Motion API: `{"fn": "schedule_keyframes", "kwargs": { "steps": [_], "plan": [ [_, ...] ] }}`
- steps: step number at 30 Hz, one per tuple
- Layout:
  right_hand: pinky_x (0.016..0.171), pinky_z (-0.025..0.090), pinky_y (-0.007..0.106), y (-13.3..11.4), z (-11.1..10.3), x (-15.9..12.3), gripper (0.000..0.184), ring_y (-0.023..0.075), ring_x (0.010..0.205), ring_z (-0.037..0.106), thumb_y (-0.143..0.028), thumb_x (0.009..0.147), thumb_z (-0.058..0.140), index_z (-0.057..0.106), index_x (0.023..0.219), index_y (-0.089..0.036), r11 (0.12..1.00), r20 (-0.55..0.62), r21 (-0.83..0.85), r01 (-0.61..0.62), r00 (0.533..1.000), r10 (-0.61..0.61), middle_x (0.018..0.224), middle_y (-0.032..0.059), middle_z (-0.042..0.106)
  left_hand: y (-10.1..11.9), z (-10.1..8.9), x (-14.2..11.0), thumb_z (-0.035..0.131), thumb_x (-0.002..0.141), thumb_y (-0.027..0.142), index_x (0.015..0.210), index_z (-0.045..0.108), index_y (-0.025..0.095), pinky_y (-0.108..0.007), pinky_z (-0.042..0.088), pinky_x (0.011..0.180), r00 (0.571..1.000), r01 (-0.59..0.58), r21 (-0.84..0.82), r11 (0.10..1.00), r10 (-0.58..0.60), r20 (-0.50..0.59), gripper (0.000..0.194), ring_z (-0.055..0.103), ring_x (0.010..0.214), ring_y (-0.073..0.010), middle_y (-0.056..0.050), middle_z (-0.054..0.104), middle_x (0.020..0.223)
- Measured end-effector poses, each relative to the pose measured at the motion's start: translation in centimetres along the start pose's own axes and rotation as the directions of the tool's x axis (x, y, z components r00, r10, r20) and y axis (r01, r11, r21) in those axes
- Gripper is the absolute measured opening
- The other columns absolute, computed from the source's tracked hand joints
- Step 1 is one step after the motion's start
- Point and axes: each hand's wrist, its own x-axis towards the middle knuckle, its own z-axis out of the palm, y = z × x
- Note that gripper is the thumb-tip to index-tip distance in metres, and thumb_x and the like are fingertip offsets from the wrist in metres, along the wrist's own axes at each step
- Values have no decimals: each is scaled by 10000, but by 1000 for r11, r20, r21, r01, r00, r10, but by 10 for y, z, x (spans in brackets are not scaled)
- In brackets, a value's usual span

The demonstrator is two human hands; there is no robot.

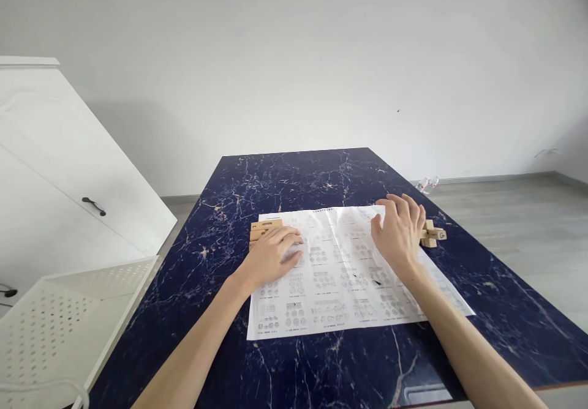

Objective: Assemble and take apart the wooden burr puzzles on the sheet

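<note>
A creased white instruction sheet (328, 286), printed with rows of small diagrams, lies on the dark blue marble-patterned table. My left hand (273, 253) rests over its left side, fingers stretched out and palm down, partly covering several lettered wooden blocks (266, 224) at the upper left. Over the sheet's upper right part is my right hand (399, 228), its fingers apart and slightly bent. Just right of that hand sits an interlocked wooden block puzzle (430, 234), partly hidden behind it. Neither hand appears to grip anything.
A white cabinet (55, 152) with a black handle stands at the left. Below it is a white perforated panel or shelf (105, 286). Clear plastic items with red marks (427, 183) show beyond the table's right edge, with a grey wall (298, 60) behind.
</note>
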Motion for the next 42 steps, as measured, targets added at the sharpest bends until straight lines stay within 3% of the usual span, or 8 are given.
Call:
{"fn": "schedule_keyframes", "kwargs": {
  "steps": [11, 18, 23, 28, 33, 36, 39, 42],
  "plan": [
    [1200, 242, 647, 32, 2, 1, 387, 363, 1476, 413, -151, 916, 450, 642, 1250, -184, 983, -36, -78, -165, 986, 163, 1415, 184, 632, 39, 11, -3, 568, 1074, 494, 1373, 649, 232, -489, 421, 1262, 987, -84, -75, 994, 93, 128, 406, 532, 1483, -284, -79, 634, 1531],
    [1053, 401, 617, 49, -4, 0, 430, 413, 1305, 539, -210, 900, 500, 656, 1299, -172, 887, 31, -151, -437, 894, 446, 1350, 216, 644, 37, 13, -5, 531, 1089, 496, 1356, 655, 229, -482, 445, 1238, 989, -99, -88, 991, 108, 99, 398, 579, 1433, -277, -91, 663, 1485],
    [930, 476, 596, 51, -3, -1, 439, 436, 1221, 580, -194, 875, 499, 694, 1267, -163, 880, 53, -129, -457, 883, 467, 1245, 223, 698, 37, 14, -5, 555, 1083, 468, 1340, 659, 231, -502, 487, 1194, 990, -107, -102, 989, 115, 76, 365, 615, 1384, -287, -99, 688, 1439],
    [875, 502, 531, 52, -4, -1, 384, 380, 1094, 635, -159, 846, 519, 727, 1166, -202, 888, 57, -83, -453, 887, 458, 1093, 163, 755, 36, 15, -6, 554, 1082, 469, 1342, 659, 251, -506, 495, 1177, 991, -113, -115, 987, 121, 61, 355, 624, 1366, -289, -91, 700, 1415],
    [849, 502, 467, 50, -9, 2, 405, 335, 1007, 696, -153, 883, 490, 720, 1212, -206, 897, 47, -52, -440, 896, 442, 1199, 146, 761, 36, 16, -6, 549, 1086, 464, 1337, 663, 242, -502, 499, 1167, 991, -106, -100, 989, 113, 72, 353, 620, 1367, -291, -94, 690, 1428],
    [857, 518, 454, 47, -13, 6, 386, 333, 1022, 721, -181, 916, 460, 718, 1202, -213, 913, 17, 43, -405, 914, 404, 1178, 130, 783, 36, 15, -5, 563, 1083, 442, 1329, 667, 230, -504, 503, 1164, 991, -102, -87, 991, 108, 76, 342, 620, 1364, -292, -98, 688, 1430],
    [912, 544, 461, 40, -15, 10, 323, 325, 1021, 756, -243, 954, 466, 724, 1138, -183, 915, -30, 253, -314, 943, 332, 1036, 129, 803, 37, 16, -5, 590, 1074, 400, 1309, 675, 218, -502, 508, 1160, 991, -101, -77, 992, 107, 76, 309, 620, 1360, -294, -99, 687, 1428],
    [913, 601, 449, 26, -16, 12, 266, 304, 976, 799, -378, 943, 627, 720, 1113, -195, 783, 23, 529, -328, 928, 373, 999, 105, 809, 37, 17, -5, 598, 1070, 378, 1275, 689, 228, -508, 512, 1151, 992, -101, -81, 991, 107, 66, 270, 624, 1352, -295, -89, 691, 1420]
  ]
}}
